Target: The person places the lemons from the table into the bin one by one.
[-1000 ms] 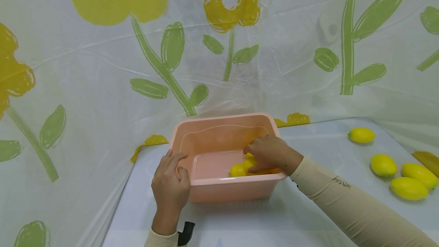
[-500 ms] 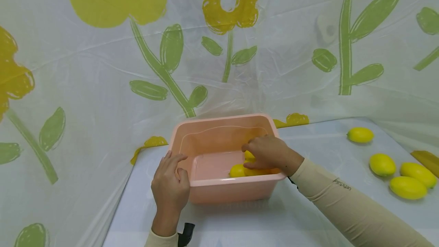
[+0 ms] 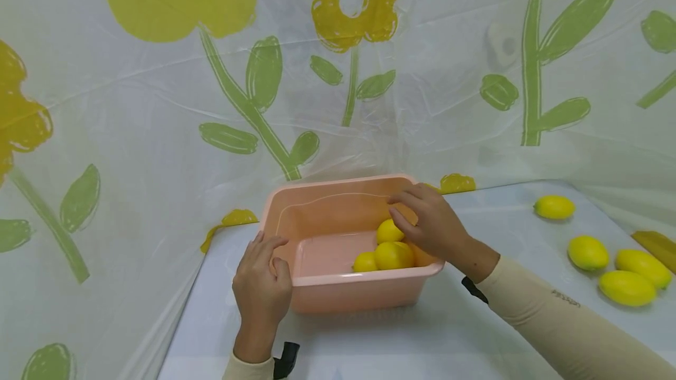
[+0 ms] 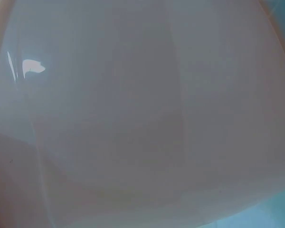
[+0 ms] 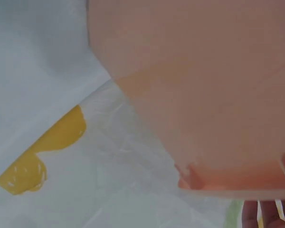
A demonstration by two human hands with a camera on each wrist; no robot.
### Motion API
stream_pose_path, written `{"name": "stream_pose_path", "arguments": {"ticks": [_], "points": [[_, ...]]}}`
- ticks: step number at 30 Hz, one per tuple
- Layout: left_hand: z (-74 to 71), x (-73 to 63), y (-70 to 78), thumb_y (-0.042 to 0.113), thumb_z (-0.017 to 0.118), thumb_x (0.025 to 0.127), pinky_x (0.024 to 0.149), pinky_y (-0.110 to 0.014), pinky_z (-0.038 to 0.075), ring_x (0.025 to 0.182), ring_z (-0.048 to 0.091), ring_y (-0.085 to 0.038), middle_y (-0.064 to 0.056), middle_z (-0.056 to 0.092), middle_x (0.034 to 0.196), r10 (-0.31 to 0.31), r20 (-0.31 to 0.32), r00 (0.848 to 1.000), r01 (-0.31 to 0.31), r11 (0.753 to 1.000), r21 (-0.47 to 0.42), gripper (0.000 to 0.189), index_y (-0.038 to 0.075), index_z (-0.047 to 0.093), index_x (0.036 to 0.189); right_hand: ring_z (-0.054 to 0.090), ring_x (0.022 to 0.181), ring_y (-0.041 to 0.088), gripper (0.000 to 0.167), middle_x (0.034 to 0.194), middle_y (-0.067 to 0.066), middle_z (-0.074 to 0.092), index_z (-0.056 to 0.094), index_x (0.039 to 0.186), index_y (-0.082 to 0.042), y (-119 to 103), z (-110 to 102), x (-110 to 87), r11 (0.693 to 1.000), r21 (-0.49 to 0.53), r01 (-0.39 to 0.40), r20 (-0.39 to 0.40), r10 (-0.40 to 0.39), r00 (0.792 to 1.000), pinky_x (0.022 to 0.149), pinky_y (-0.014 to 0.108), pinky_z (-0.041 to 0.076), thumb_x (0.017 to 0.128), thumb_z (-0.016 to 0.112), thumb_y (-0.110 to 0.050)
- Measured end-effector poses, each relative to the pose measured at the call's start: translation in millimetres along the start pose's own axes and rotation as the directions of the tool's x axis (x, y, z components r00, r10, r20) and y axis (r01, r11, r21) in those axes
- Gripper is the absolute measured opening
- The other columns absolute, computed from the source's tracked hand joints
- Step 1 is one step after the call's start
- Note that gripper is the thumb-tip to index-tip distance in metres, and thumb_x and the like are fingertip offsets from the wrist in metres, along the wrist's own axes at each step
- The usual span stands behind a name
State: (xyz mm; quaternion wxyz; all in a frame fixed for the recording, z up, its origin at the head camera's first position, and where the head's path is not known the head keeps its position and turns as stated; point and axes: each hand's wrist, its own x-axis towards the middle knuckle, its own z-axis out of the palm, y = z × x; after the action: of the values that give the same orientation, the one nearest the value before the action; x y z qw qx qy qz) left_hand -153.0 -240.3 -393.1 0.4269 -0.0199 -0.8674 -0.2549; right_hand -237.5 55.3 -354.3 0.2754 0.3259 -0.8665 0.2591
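A pink plastic basin (image 3: 330,297) stands on the table with several yellow lemons (image 3: 391,255) gathered in its right end. My left hand (image 3: 262,286) holds the basin's left rim, its thumb and forefinger curved over the edge. Close up, the basin's wall (image 4: 133,104) fills most of the left wrist view. At the right rim is my right hand (image 3: 430,221), its fingers loosely bent over the edge above the lemons and holding nothing. In the right wrist view, some fingertips (image 5: 266,213) show past the rim at the lower right, beside the basin's outer wall (image 5: 204,95).
Several more lemons lie on the white table at the right, one lemon (image 3: 554,207) farther back and another lemon (image 3: 627,288) nearer. A flower-printed cloth (image 3: 449,104) hangs close behind the basin.
My right hand has let go of the lemons and moved up and right to the basin's right rim, uncovering them. My left hand stays on the left rim. The basin has not moved.
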Motion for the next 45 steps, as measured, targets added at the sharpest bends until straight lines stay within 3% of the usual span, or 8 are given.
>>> {"name": "stream_pose_path", "arguments": {"ticks": [11, 17, 20, 24, 28, 35, 40, 45], "points": [[-2.0, -0.4, 0.4, 0.001, 0.050, 0.079, 0.101, -0.060, 0.049, 0.119, 0.065, -0.039, -0.013, 0.077, 0.104, 0.003, -0.003, 1.000, -0.003, 1.000, 0.008, 0.031, 0.004, 0.074, 0.097, 0.056, 0.113, 0.024, 0.029, 0.119, 0.006, 0.065, 0.069, 0.114, -0.011, 5.2, -39.2, -53.1, 0.993, -0.037, -0.116, -0.055, 0.114, 0.992, 0.092, 0.051, 0.054, 0.086, 0.074, -0.011], [1.4, -1.1, 1.0, 0.001, 0.049, 0.080, 0.102, -0.059, 0.048, 0.120, 0.065, -0.038, -0.012, 0.077, 0.104, -0.005, 0.000, 1.000, 0.005, 1.000, 0.002, 0.031, 0.005, 0.074, 0.098, 0.055, 0.111, 0.026, 0.036, 0.118, 0.008, 0.065, 0.070, 0.114, -0.009, 20.0, -62.8, -88.2, 0.981, -0.072, -0.178, -0.116, 0.169, 0.979, 0.102, 0.004, 0.032, 0.080, 0.076, -0.004], [3.6, -1.6, 2.0, 0.002, 0.048, 0.080, 0.102, -0.059, 0.049, 0.119, 0.065, -0.038, -0.011, 0.077, 0.104, -0.003, -0.006, 1.000, 0.003, 1.000, -0.010, 0.032, 0.006, 0.075, 0.097, 0.053, 0.110, 0.029, 0.038, 0.116, 0.012, 0.065, 0.069, 0.113, -0.006, 33.1, -73.0, -110.1, 0.974, -0.084, -0.210, -0.146, 0.197, 0.970, 0.101, -0.005, 0.017, 0.076, 0.076, 0.000], [6.6, -0.6, 3.6, 0.002, 0.048, 0.080, 0.101, -0.058, 0.049, 0.118, 0.066, -0.037, -0.010, 0.077, 0.103, 0.011, -0.014, 1.000, -0.011, 1.000, -0.024, 0.032, 0.006, 0.075, 0.097, 0.049, 0.112, 0.038, 0.038, 0.119, 0.019, 0.063, 0.067, 0.115, -0.004, 50.4, -86.5, -139.3, 0.938, -0.135, -0.319, -0.144, 0.300, 0.943, 0.116, 0.027, 0.032, 0.078, 0.074, 0.000], [7.5, 0.0, 4.1, 0.002, 0.048, 0.080, 0.101, -0.058, 0.049, 0.118, 0.066, -0.037, -0.009, 0.077, 0.102, 0.014, -0.010, 1.000, -0.014, 1.000, -0.016, 0.032, 0.006, 0.075, 0.097, 0.045, 0.114, 0.046, 0.039, 0.122, 0.025, 0.059, 0.065, 0.117, -0.001, 67.1, -98.7, -162.5, 0.888, -0.209, -0.410, -0.139, 0.388, 0.911, 0.097, 0.063, 0.035, 0.079, 0.072, -0.002], [6.0, -2.0, 2.6, 0.004, 0.048, 0.081, 0.103, -0.057, 0.048, 0.120, 0.065, -0.036, -0.010, 0.077, 0.106, -0.017, 0.000, 1.000, 0.017, 1.000, 0.003, 0.032, 0.006, 0.075, 0.099, 0.040, 0.111, 0.054, 0.038, 0.124, 0.032, 0.053, 0.063, 0.114, 0.001, 90.6, -117.8, -193.1, 0.772, -0.356, -0.527, -0.117, 0.522, 0.845, 0.084, 0.069, 0.032, 0.078, 0.070, -0.006], [4.5, -2.2, 2.4, 0.004, 0.048, 0.082, 0.102, -0.058, 0.049, 0.120, 0.065, -0.036, -0.011, 0.077, 0.106, -0.018, 0.000, 1.000, 0.018, 1.000, 0.014, 0.032, 0.006, 0.075, 0.099, 0.031, 0.118, 0.060, 0.047, 0.133, 0.037, 0.039, 0.054, 0.123, 0.004, 106.3, -128.3, -210.9, 0.666, -0.429, -0.611, -0.066, 0.651, 0.756, 0.105, 0.074, 0.024, 0.081, 0.070, -0.008], [1.9, -2.4, 2.8, 0.005, 0.048, 0.083, 0.103, -0.058, 0.048, 0.122, 0.064, -0.037, -0.011, 0.076, 0.107, -0.034, 0.008, 0.999, 0.034, 0.999, 0.027, 0.031, 0.006, 0.075, 0.100, 0.025, 0.127, 0.063, 0.052, 0.135, 0.040, 0.033, 0.048, 0.129, 0.004, 119.8, -129.1, -229.4, 0.663, -0.423, -0.617, -0.070, 0.655, 0.752, 0.116, 0.071, 0.010, 0.082, 0.066, -0.006]]}}
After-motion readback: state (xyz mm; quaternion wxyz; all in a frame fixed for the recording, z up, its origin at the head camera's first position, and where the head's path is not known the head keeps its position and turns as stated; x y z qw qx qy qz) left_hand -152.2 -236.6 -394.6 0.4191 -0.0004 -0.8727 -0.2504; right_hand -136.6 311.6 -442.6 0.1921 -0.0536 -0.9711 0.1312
